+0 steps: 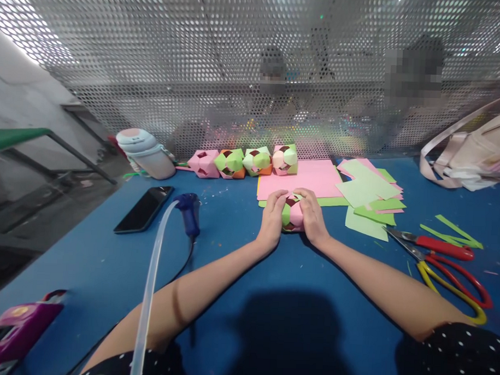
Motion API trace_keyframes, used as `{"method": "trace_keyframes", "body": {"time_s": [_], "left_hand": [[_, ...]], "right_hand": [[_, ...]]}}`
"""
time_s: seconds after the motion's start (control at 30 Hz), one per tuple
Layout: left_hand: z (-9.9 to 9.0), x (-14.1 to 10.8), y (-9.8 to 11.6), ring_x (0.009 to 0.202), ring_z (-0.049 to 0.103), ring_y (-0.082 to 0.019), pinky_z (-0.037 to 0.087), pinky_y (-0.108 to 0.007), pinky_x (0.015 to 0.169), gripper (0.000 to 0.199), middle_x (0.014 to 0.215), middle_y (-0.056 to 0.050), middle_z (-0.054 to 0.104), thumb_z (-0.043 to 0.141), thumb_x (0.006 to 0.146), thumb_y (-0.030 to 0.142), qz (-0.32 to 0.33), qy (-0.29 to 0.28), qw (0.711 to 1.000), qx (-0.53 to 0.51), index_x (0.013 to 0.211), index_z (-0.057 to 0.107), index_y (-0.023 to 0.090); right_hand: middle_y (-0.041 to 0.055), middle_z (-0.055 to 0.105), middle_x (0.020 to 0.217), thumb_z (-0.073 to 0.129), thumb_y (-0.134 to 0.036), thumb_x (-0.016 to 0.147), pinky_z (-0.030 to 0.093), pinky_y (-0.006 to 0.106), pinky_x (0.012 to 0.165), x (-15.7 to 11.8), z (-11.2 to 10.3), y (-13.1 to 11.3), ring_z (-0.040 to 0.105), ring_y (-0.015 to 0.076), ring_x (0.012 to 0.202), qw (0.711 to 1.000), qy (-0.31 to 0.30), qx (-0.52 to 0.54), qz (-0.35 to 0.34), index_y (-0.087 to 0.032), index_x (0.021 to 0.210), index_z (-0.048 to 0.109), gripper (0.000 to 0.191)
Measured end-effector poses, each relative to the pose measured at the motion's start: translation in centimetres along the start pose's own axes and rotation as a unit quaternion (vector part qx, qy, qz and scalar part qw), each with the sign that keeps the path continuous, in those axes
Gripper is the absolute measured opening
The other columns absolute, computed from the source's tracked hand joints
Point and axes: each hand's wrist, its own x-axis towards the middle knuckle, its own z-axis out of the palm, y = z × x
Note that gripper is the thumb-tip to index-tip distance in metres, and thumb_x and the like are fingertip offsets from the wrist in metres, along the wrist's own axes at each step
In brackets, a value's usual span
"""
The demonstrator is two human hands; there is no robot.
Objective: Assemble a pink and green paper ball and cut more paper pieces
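Note:
Between my two palms sits a folded paper ball (pixel 293 215) in pink and green, with dark openings in its faces. My left hand (pixel 272 218) is cupped round its left side, and my right hand (pixel 313 216) presses the right side. Both hands rest low over the blue table (pixel 229 307). Just beyond them lie pink paper sheets (pixel 308 176) with a green sheet edge under them. A row of finished paper balls (pixel 230 164) in pink, green and orange stands behind, to the left. My palms hide the held ball's sides.
On the right lie loose paper pieces (pixel 368 186), green strips (pixel 453 233), red-handled pliers or snips (pixel 445 246) and scissors (pixel 455 282). Leftward are a glue gun (pixel 188 212) with a glue stick, a phone (pixel 145 210), a bottle (pixel 147 154) and a purple device (pixel 21 332). Perforated metal (pixel 221 71) stands behind.

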Motion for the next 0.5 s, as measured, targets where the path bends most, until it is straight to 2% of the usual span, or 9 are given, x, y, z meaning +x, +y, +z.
{"method": "trace_keyframes", "body": {"time_s": [0.17, 0.5], "left_hand": [[-0.1, 0.1, -0.28, 0.112, 0.056, -0.02, 0.04, -0.034, 0.105, 0.031, 0.117, -0.009, 0.061, 0.042, 0.095, 0.037, 0.007, -0.002, 1.0, 0.008, 0.107, 0.062, 0.017], [-0.25, 0.07, -0.65, 0.116, 0.055, -0.021, 0.038, -0.038, 0.108, 0.034, 0.121, -0.01, 0.061, 0.042, 0.096, 0.04, 0.009, -0.013, 1.0, 0.011, 0.112, 0.061, 0.017]], "right_hand": [[0.0076, 0.058, 0.117, 0.036, -0.036, 0.097, 0.039, 0.041, 0.107, 0.04, 0.05, 0.37, 0.053, 0.0218, 0.116, 1.0, 0.003, -0.001, -0.016, -0.024, 0.111, 0.058, 0.029], [0.0081, 0.058, 0.12, 0.036, -0.038, 0.099, 0.039, 0.042, 0.109, -0.04, 0.07, 0.38, 0.053, 0.0214, 0.119, 1.0, -0.002, 0.0, -0.021, -0.024, 0.114, 0.059, 0.03]]}}
